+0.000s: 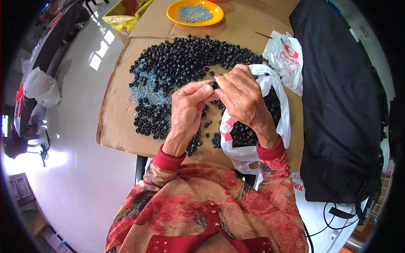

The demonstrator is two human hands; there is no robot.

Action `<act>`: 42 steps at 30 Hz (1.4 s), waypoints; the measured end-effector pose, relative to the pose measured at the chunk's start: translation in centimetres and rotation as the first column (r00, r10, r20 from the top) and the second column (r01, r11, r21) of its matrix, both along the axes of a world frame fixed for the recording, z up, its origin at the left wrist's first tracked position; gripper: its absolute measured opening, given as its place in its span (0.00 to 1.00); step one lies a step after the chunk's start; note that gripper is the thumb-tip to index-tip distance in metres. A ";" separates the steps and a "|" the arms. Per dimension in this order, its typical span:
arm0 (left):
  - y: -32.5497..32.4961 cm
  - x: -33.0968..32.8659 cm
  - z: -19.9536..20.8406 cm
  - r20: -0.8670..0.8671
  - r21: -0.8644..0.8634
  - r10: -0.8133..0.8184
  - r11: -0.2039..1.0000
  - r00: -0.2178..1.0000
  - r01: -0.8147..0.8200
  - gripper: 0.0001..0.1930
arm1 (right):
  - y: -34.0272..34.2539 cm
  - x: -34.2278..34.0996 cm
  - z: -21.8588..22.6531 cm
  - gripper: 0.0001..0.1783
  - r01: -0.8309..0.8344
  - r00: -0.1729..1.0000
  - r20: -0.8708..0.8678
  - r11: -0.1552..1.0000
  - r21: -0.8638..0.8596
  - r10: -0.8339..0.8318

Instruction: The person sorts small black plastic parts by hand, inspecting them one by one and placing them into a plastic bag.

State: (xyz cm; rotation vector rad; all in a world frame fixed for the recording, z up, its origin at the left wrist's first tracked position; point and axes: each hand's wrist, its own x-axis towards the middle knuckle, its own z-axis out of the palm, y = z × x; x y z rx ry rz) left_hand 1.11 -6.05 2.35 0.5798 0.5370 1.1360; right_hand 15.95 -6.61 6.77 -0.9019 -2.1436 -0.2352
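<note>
Head view: pinching a small black bead [213, 85] at the tips of the fingers [205, 89], left hand [185, 110] and right hand [244, 99] meeting tip to tip. Gripping firmly from the left; closed around the same spot from the right, apparently pinching too, though partly hidden there. Likely steadied from both sides for being so tiny and round. Cannot make out any needle or thread; too fine to tell. Held raised above the middle of the cardboard-covered counter [116, 120], probably for a clear look from overhead.

Crossing the white plastic bag [283, 120] with the right forearm [266, 135]. Open-mouthed, close to the body, filled with more beads [242, 134]; presumably set so for easy dipping while also containing the bulk.

Note loose black beads [181, 57] fanned in a thick arc beyond the fingers and down the left, likely spread out for seeing and picking singly. Note also clear bluish beads [145, 80] in a patch among the black on the left, partly mixed.

Farther out, see an orange plate [172, 16] at the far edge, holding small bluish beads [194, 13], probably dished up against rolling. At far right, see a flattened white bag [283, 55], well clear of the fingers, perhaps pushed aside for room.
</note>
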 end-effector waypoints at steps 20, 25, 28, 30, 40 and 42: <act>0.8 3.6 -2.9 -0.191 -0.015 -0.196 0.980 0.962 0.197 0.12 | -1.4 5.4 -4.2 0.13 0.134 0.991 -0.011 0.988 -0.077 -0.136; 2.2 1.6 -5.2 -0.211 0.027 -0.019 0.999 0.977 0.026 0.09 | -5.9 9.4 -7.3 0.09 0.439 0.898 0.144 0.869 -0.228 -0.415; 2.6 0.2 -5.5 -0.191 0.024 0.060 0.998 0.980 -0.056 0.09 | -7.4 10.9 -8.0 0.09 0.523 0.851 0.215 0.809 -0.268 -0.479; 2.7 -0.2 -5.2 -0.167 0.019 0.092 0.996 0.982 -0.091 0.10 | -7.7 11.0 -7.8 0.10 0.564 0.825 0.239 0.769 -0.301 -0.512; 2.7 -1.9 -4.0 -0.113 -0.030 0.145 0.988 0.983 -0.150 0.10 | -2.0 3.9 -13.1 0.03 0.200 0.948 0.298 0.935 -0.291 -0.110; 2.8 -2.3 -4.3 -0.128 -0.048 0.124 0.990 0.984 -0.131 0.09 | -1.6 3.2 -14.0 0.02 0.253 0.891 0.439 0.930 -0.266 -0.117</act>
